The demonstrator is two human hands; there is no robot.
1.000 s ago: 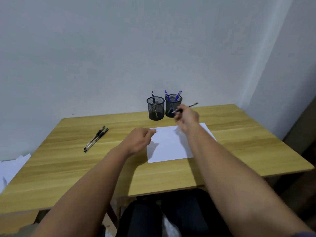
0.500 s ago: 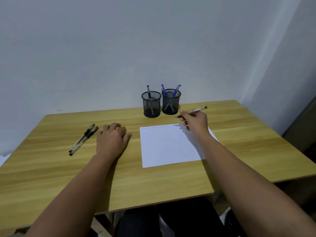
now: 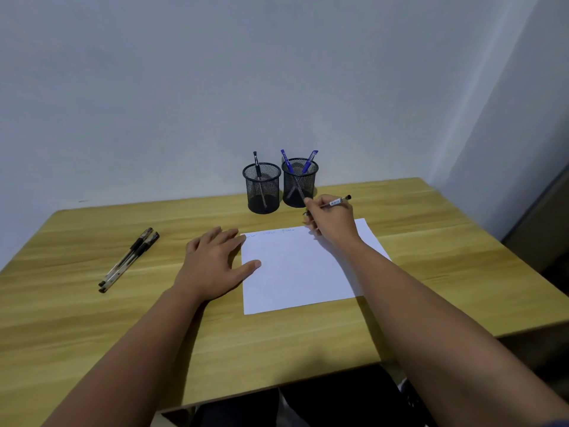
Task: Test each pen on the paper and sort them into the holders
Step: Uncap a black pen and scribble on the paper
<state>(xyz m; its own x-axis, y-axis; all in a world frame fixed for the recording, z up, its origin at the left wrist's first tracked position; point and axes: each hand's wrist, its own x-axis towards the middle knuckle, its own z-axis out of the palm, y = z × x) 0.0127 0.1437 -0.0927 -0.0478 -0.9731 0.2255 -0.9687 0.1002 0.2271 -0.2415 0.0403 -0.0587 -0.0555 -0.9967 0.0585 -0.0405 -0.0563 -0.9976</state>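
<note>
So the right hand is gripping a pen in a writing hold, up at the far edge of the paper. The capped end pokes out to the right past the knuckles; the tip is tucked behind the fingers, so can't tell if it's actually touching the sheet. There are three faint scribbles along that top edge, too small to read.

Left hand is flat and spread out on the table, holding nothing, with its fingertips and thumb just onto the left edge of the paper.

Two black mesh holders sit side by side at the back against the wall. The left holder has one black pen in it, the right holder has two blue pens crossed over each other. It's right behind the writing hand.

Off to the left, well away from the paper, two more black pens lie touching each other on the wood, angled diagonally.
</note>
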